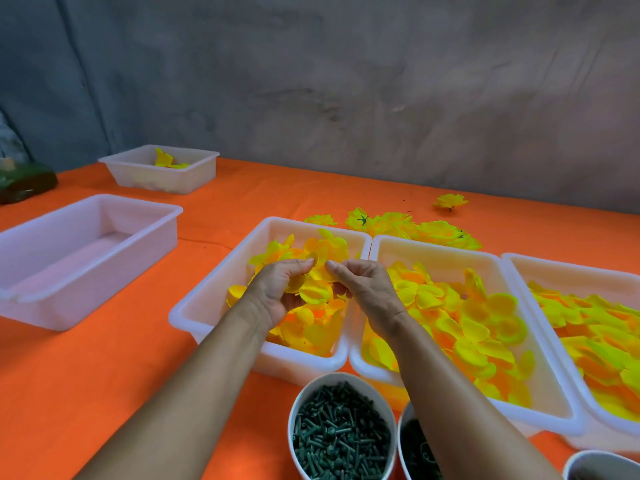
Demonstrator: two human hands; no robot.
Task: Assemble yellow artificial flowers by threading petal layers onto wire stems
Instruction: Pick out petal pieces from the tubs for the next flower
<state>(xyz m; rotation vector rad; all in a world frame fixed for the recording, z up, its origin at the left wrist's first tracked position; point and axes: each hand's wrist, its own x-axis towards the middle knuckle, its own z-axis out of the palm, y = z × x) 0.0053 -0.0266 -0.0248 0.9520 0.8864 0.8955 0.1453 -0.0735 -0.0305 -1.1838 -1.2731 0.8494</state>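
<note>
Petal layers (pixel 313 289) are the working material at this stage, and both hands are over the centre tray (pixel 207 306), the landmark for every position below. The left hand (pixel 280 289) and the right hand (pixel 360 285) meet above that tray, each with fingers curled and pinching yellow petal pieces between thumb and fingertips. No wire stem is visible in either hand, so threading cannot be confirmed.

Progress, as a judgement: a cluster of finished flowers (pixel 408 225) lies on the orange table cover (pixel 104 375) just behind the centre tray, and one more flower (pixel 449 201) lies farther behind and to the right. Some units therefore appear complete. The petal stock is still plentiful, so most of the job probably lies ahead.

Containers, largest to smallest:

1. Tray (pixel 540 393) touching the right side of the centre tray: heaped with yellow and orange petal pieces.
2. Outer tray (pixel 519 268), right again and cut by the picture edge: also filled with petal pieces.
3. Centre tray: petal pieces, about half full.
4. Empty tray (pixel 52 306), well to the left of the centre tray: nothing visible inside.
5. Small tray (pixel 194 181), behind and left of the centre tray: a few yellow pieces.
6. Cup (pixel 341 427), in front of the centre tray: dark green plastic pegs.
7. Second cup (pixel 403 441), beside the first: dark green parts, mostly hidden by the right forearm.
8. Third cup (pixel 595 462), at the lower right corner: contents cannot be identified.
</note>
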